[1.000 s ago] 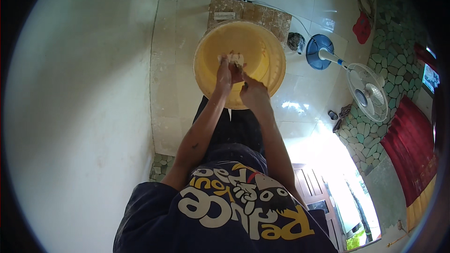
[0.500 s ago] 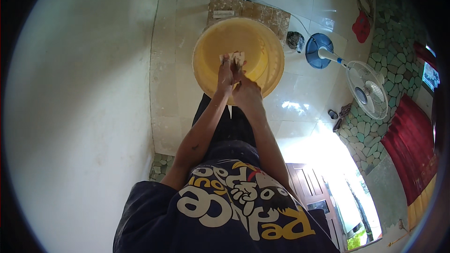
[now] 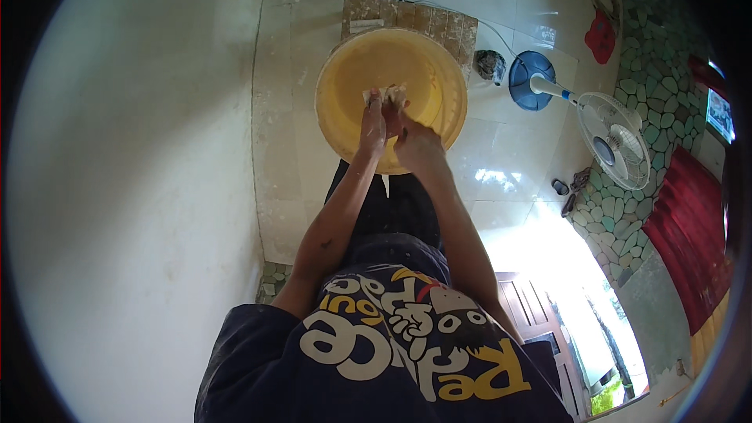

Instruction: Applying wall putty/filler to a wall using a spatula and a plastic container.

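Off-white and flat, the piece (image 3: 386, 95) is pinched in my left hand (image 3: 374, 124). It lies at the far end of that grip, long axis seemingly crosswise to my forearm, over the opening of the yellow tub (image 3: 334, 94). My right hand (image 3: 420, 146) is curled just behind and to the right; whether it holds a tool, I cannot tell. Beyond the tub: a wooden board (image 3: 446, 22). Well right: a fan (image 3: 613, 141).

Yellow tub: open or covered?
Open: no lid shows across the yellow tub; its inside is visible around the left hand.
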The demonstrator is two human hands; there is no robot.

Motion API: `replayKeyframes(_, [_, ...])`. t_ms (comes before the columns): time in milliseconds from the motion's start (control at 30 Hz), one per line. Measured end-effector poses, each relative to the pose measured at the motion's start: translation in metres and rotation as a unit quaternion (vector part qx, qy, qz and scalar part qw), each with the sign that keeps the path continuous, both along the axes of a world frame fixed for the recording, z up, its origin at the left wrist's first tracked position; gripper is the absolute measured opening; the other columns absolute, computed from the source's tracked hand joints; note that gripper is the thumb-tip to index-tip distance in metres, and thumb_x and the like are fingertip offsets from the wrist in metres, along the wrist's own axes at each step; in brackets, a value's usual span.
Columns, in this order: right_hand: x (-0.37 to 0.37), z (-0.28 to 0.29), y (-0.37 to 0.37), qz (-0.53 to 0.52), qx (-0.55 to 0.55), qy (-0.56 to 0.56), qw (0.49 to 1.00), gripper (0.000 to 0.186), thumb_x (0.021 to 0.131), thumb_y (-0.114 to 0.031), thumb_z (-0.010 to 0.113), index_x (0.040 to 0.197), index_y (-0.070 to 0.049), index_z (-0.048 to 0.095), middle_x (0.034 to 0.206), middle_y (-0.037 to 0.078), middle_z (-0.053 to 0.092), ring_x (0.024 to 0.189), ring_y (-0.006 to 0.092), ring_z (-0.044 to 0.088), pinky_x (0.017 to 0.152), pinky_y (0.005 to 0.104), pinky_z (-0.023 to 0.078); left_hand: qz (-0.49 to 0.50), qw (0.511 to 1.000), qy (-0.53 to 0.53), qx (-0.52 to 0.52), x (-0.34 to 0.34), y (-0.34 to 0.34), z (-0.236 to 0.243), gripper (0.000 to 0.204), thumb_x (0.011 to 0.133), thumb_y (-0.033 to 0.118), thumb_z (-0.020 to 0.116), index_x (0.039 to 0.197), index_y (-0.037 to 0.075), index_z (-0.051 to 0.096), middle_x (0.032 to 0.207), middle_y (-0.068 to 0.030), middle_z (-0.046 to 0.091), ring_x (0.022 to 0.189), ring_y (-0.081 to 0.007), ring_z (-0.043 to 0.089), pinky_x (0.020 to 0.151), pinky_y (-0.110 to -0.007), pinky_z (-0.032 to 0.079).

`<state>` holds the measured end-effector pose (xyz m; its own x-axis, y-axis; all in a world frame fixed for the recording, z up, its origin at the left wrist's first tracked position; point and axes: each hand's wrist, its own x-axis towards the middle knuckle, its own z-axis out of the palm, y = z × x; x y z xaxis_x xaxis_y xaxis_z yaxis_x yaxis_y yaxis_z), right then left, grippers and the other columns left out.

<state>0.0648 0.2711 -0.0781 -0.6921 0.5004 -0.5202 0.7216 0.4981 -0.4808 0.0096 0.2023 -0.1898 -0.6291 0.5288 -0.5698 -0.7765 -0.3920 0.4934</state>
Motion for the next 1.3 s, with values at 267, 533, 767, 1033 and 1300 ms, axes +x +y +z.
replayKeyframes(267, [-0.004,0.004,0.001,0.005,0.032,0.036,0.999,0.032,0.084,-0.014,0.057,0.113,-0.006,0.065,0.087,0.021,0.070,0.084,0.0403,0.068,0.078,0.0491,0.055,-0.092,0.991,-0.049,-0.085,-0.005,-0.008,0.005,0.057,0.103,0.054,0.035,0.124,0.004,0.054,0.105,-0.0101,0.067,0.087,-0.0191,0.069,0.068,-0.029,0.058])
replayKeyframes(533, [-0.007,-0.006,0.005,0.023,0.011,-0.035,0.999,0.036,0.085,-0.018,0.057,0.119,-0.009,0.064,0.091,0.023,0.069,0.089,0.0409,0.068,0.081,0.0492,0.055,-0.072,0.993,-0.013,-0.091,0.001,-0.008,0.010,0.056,0.101,0.056,0.043,0.107,0.005,0.064,0.080,-0.0024,0.066,0.063,-0.0119,0.063,0.054,-0.025,0.051])
replayKeyframes(767, [-0.001,-0.008,0.016,-0.027,-0.070,-0.054,0.996,0.049,0.087,-0.018,0.054,0.136,-0.010,0.055,0.112,0.026,0.066,0.105,0.0416,0.063,0.095,0.0479,0.050,-0.110,0.986,-0.042,-0.116,-0.005,-0.012,0.015,0.054,0.105,0.050,0.035,0.127,0.005,0.054,0.107,-0.0096,0.068,0.096,-0.0226,0.069,0.078,-0.033,0.057])
replayKeyframes(1033, [0.008,0.006,-0.008,-0.030,-0.037,-0.053,0.997,0.050,0.089,-0.020,0.054,0.137,-0.004,0.052,0.104,0.028,0.067,0.098,0.0442,0.064,0.088,0.0521,0.051,-0.067,0.994,-0.090,0.009,-0.002,-0.009,0.009,0.062,0.103,0.055,0.032,0.137,0.005,0.047,0.123,-0.0122,0.063,0.104,-0.0254,0.066,0.083,-0.036,0.057])
replayKeyframes(1300, [0.004,0.033,-0.017,0.083,0.009,-0.124,0.989,0.047,0.090,-0.019,0.054,0.137,-0.014,0.053,0.086,0.022,0.068,0.085,0.0407,0.067,0.079,0.0515,0.054,-0.076,0.984,-0.161,0.011,-0.014,-0.009,0.033,0.081,0.093,0.074,0.032,0.138,0.007,0.045,0.117,-0.0136,0.063,0.087,-0.0270,0.070,0.067,-0.037,0.060])
